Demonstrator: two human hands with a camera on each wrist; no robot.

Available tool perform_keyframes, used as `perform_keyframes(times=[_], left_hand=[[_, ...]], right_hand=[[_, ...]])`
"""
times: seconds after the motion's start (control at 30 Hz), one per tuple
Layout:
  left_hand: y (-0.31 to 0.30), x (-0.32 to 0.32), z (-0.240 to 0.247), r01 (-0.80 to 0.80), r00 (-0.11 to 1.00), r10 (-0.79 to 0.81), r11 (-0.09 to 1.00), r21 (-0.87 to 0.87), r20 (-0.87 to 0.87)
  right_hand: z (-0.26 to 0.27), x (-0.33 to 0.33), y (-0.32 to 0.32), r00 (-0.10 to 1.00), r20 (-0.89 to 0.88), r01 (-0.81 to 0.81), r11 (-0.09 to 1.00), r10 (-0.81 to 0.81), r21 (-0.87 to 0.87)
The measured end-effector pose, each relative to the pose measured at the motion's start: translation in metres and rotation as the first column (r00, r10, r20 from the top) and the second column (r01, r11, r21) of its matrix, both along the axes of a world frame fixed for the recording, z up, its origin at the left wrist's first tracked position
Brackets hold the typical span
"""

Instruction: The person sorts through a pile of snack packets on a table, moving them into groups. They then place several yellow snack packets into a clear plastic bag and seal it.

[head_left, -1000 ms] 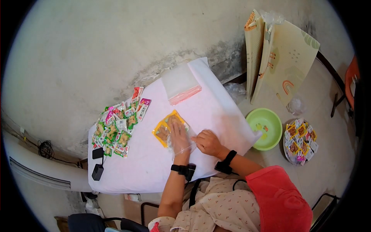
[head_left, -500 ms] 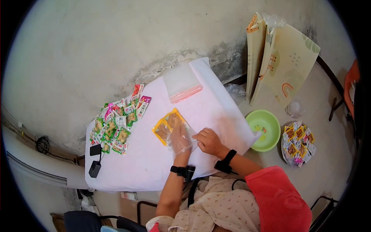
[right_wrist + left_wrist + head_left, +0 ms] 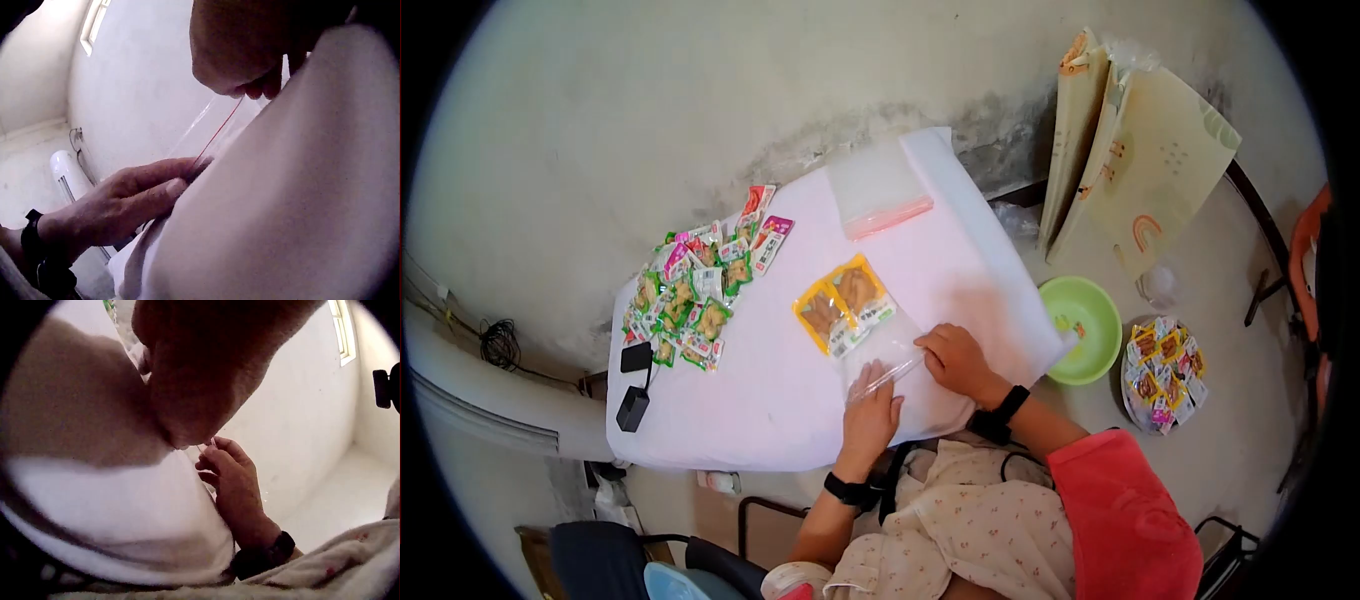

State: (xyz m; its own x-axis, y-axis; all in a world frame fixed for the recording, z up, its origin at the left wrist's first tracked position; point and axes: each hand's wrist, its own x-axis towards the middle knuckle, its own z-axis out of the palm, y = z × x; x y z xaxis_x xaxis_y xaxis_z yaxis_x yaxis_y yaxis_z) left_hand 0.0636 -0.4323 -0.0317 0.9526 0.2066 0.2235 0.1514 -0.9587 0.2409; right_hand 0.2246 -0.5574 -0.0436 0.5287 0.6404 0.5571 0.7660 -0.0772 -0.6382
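A clear bag (image 3: 887, 347) lies on the white-covered table, with yellow-edged food packets (image 3: 857, 291) in its far part. At the bag's near edge, my left hand (image 3: 870, 425) rests with its fingers extended over the plastic. My right hand (image 3: 958, 362) pinches the bag's right corner with curled fingers. In the left wrist view the right hand (image 3: 239, 494) shows its pinching fingers beyond the dark, close left hand (image 3: 206, 369). A red line on the bag runs between the left hand (image 3: 125, 203) and right hand (image 3: 244, 47) in the right wrist view.
Green and pink snack packets (image 3: 680, 300) are heaped at the table's left, near black devices (image 3: 633, 408). Flat bags with red edges (image 3: 880, 195) lie at the far side. A green basin (image 3: 1083, 330) and a container of packets (image 3: 1165, 372) stand on the floor at right.
My left hand has drawn back from over the food packets to the bag's near edge, uncovering them. My right hand still pinches the bag's corner, slightly farther right.
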Motion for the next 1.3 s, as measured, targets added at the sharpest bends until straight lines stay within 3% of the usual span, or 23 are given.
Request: perform_keyframes(times=[0.03,0.1,0.13,0.2,0.23,0.33,0.47,0.8,1.13,1.3], left_hand=[[0.002,-0.009,0.001,-0.007,1.0,0.007,1.0,-0.005,-0.003],[0.006,-0.023,0.002,0.175,0.984,-0.172,0.982,-0.064,0.044],[0.006,-0.032,0.001,0.167,0.985,-0.164,0.983,-0.07,0.047],[0.005,-0.049,-0.003,0.281,0.953,-0.273,0.959,-0.046,0.132],[0.004,-0.054,-0.006,0.274,0.955,-0.265,0.96,-0.055,0.135],[0.0,-0.057,-0.009,-0.161,0.885,0.137,0.987,0.018,0.444],[0.018,-0.052,-0.015,-0.107,0.931,0.105,0.994,-0.013,0.351],[0.027,-0.057,-0.023,-0.101,0.878,0.082,0.995,0.016,0.472],[0.032,-0.061,0.005,-0.138,0.815,0.189,0.982,-0.132,0.549],[0.066,-0.039,0.046,-0.113,0.754,0.258,0.957,-0.268,0.604]], right_hand=[[-0.003,-0.003,-0.001,1.0,-0.003,-0.007,1.0,0.007,-0.005],[-0.01,-0.007,-0.005,0.993,0.119,-0.022,0.999,0.019,0.024],[-0.007,-0.008,-0.009,0.992,0.12,-0.031,0.999,0.029,0.017],[0.001,-0.011,-0.02,1.0,-0.004,-0.017,0.996,0.017,-0.085],[0.0,-0.01,-0.025,1.0,-0.003,-0.023,0.995,0.023,-0.095],[0.004,-0.008,-0.035,0.999,-0.033,-0.019,0.983,0.014,-0.183],[0.007,-0.001,-0.037,0.98,0.136,-0.131,0.983,0.148,-0.126],[-0.009,0.006,-0.035,0.906,0.377,-0.108,0.966,0.192,-0.234],[0.033,-0.003,-0.03,0.924,0.351,-0.123,0.988,0.149,-0.097],[0.063,0.017,0.001,0.969,0.146,-0.214,0.972,0.198,0.1]])
